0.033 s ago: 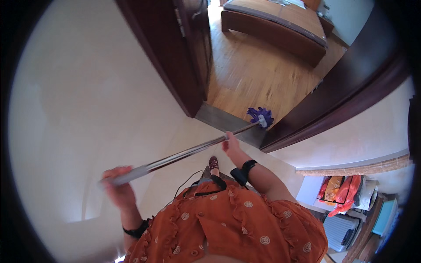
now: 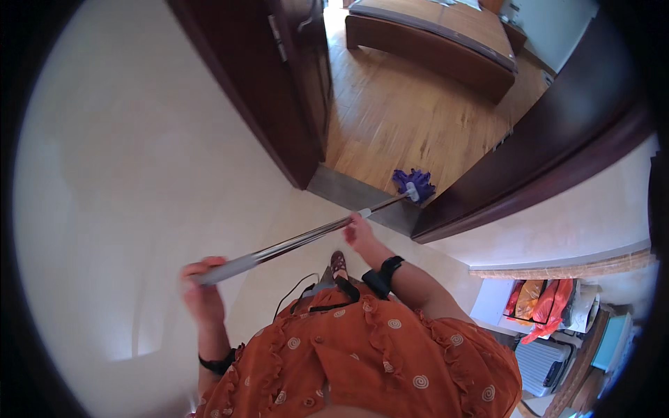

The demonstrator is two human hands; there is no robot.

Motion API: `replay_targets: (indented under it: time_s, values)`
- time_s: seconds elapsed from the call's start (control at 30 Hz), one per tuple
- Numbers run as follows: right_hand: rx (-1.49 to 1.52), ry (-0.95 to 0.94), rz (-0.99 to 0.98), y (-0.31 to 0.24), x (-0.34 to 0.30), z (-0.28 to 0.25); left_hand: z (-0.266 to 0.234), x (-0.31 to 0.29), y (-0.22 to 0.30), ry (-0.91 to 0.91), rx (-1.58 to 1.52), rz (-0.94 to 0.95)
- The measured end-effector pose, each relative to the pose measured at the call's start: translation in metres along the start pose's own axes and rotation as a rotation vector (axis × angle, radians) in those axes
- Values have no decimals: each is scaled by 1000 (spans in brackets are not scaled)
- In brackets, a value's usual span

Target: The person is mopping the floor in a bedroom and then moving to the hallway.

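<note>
A mop with a metal handle (image 2: 300, 241) slants across in front of me, from lower left to upper right. My left hand (image 2: 203, 289) is closed around the grey grip at the handle's upper end. Farther down the pole, just below a pale collar, my right hand (image 2: 357, 233) is closed on it. The purple mop head (image 2: 414, 187) lies on the wooden floor (image 2: 397, 125) just past the grey doorway threshold (image 2: 352, 191), near the right door frame.
A dark door (image 2: 296, 76) stands open on the left. The dark right door frame (image 2: 529, 146) borders the opening. Beyond it is a bed (image 2: 432, 52). To my lower right are red bags (image 2: 555, 310) and a grey case (image 2: 540, 368). My shoe (image 2: 339, 263) rests on the pale floor.
My left hand and the grip end have moved a little right and upward. My right hand has shifted slightly left. The mop head stays at nearly the same spot by the threshold.
</note>
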State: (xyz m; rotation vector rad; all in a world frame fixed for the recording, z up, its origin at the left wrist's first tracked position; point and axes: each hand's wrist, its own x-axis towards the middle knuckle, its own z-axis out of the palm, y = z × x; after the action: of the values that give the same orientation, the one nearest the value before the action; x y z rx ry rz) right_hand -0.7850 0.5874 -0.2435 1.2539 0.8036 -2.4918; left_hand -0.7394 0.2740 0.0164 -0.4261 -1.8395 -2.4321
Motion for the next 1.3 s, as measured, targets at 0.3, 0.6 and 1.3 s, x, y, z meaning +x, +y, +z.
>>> replay_targets:
  time_s: [0.3, 0.6, 1.3]
  values:
    - [7, -19, 109, -98, 99, 95, 75, 221, -113, -534, 1174, -122]
    - [-96, 145, 88, -307, 187, 20, 213, 320, -251, -690, 761, -833]
    - [103, 96, -230, -884, 227, -174, 844, 622, -487, -941, 373, -1276]
